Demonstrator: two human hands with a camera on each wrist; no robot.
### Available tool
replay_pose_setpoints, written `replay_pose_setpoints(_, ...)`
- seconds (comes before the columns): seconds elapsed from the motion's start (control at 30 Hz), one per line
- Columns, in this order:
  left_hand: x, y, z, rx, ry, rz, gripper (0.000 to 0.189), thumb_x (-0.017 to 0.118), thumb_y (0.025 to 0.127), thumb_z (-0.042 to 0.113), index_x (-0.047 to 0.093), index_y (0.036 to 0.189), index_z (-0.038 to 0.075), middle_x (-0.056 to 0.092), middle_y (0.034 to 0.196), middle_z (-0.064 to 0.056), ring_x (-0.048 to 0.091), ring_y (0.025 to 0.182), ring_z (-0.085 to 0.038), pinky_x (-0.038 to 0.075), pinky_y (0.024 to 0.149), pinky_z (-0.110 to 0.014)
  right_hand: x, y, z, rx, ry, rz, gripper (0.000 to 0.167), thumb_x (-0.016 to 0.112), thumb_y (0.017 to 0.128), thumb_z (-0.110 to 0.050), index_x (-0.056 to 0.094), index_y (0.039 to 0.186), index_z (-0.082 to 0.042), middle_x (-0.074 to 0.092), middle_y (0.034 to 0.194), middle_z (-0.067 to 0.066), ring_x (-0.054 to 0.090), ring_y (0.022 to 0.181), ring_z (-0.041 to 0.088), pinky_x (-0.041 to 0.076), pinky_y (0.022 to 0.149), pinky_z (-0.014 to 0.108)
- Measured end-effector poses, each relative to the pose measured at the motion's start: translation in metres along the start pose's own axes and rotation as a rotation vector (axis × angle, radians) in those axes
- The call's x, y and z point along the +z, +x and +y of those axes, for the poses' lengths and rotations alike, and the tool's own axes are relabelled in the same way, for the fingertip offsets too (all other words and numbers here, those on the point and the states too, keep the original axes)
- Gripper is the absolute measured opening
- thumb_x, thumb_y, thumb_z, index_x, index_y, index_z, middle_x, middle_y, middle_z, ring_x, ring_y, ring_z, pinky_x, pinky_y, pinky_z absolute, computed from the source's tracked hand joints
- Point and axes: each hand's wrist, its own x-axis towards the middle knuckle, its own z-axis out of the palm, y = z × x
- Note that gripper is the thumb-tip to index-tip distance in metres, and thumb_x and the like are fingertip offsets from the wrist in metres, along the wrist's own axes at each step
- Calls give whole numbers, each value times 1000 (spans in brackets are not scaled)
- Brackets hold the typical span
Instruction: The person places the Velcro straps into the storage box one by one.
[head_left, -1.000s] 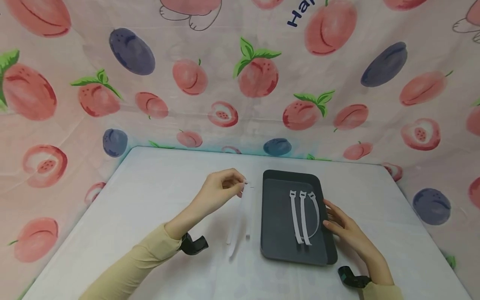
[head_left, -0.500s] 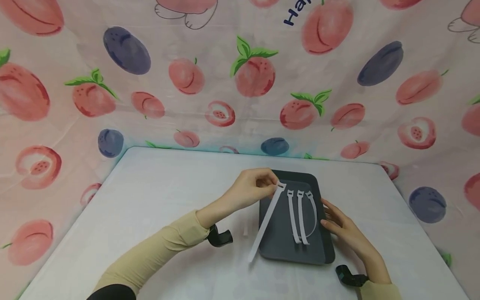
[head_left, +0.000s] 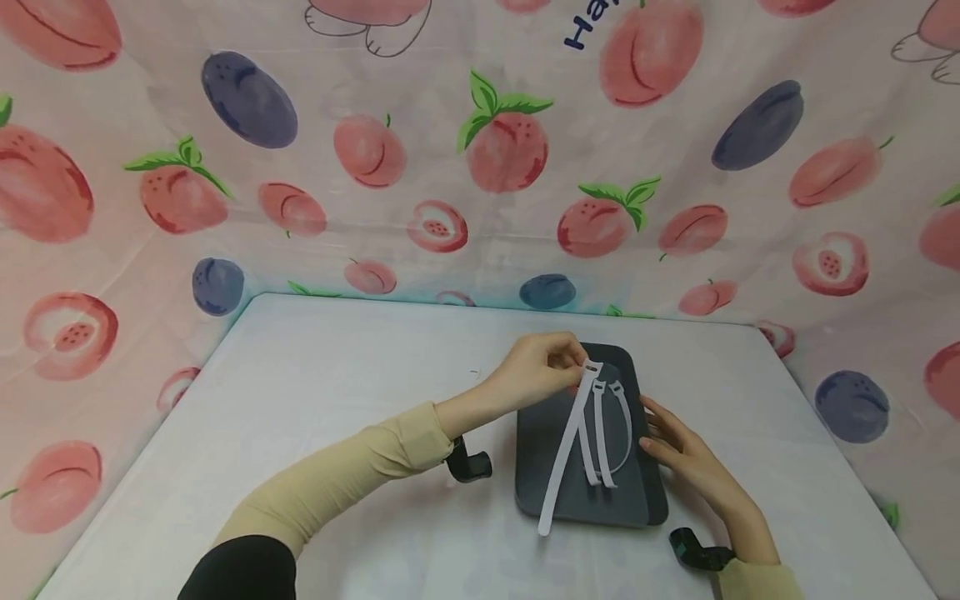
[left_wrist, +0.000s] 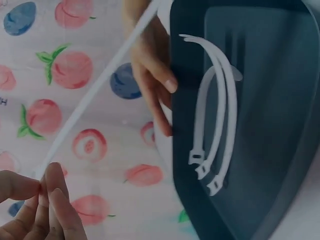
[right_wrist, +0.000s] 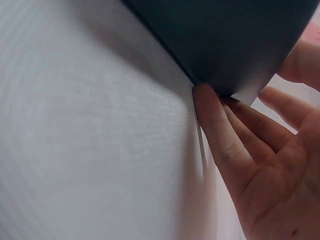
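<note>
My left hand [head_left: 542, 367] pinches a white cable strap [head_left: 564, 458] by its slotted head, above the dark grey tray [head_left: 531, 467]. The strap hangs at a slant, its tail reaching past the tray's near edge. Inside the tray lie three similar white straps [head_left: 603, 437] side by side, the right one bowed; in the head view the held strap partly covers the left one. My right hand [head_left: 701, 467] touches the tray's right outer wall, its fingers nearly straight in the right wrist view. In the left wrist view, thumb and fingertips [left_wrist: 55, 175] meet at the held strap.
White cloth covers the table [head_left: 360, 358]. A fruit-printed cloth [head_left: 420, 150] rises behind it. Left of the left forearm, a small dark mark shows on the tabletop, too faint to identify. Each wrist carries a black camera [head_left: 468, 462].
My left hand has carried the strap rightward from the table beside the tray to over the tray's straps. My right hand stays at the tray's right side.
</note>
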Motion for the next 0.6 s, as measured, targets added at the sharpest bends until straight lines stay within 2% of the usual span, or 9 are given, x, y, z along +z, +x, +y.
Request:
replay_pose_setpoints(0.23,3,16,-14,-34,-11,25,8,59,90,8,65,94,7,70,79,-11,71,72,-24,50,63,-19,1,0,-1,7,1,0,70,56,97,-32,18,155,-20,33,150,30,40,133,50,35,102,66)
replay_pose_setpoints(0.43,5,25,-31,-121,-65,26,7,60,90,7,65,93,4,70,82,-14,71,70,-19,58,67,-30,1,-1,0,4,-2,-3,70,56,97,-32,18,155,-20,32,150,30,38,134,52,33,102,68)
replay_pose_setpoints(0.6,7,31,-45,-181,-93,28,7,60,90,7,65,92,3,70,82,-15,72,74,-26,58,71,-41,0,0,1,8,4,6,70,56,97,-33,19,155,-20,32,150,30,38,133,51,32,103,68)
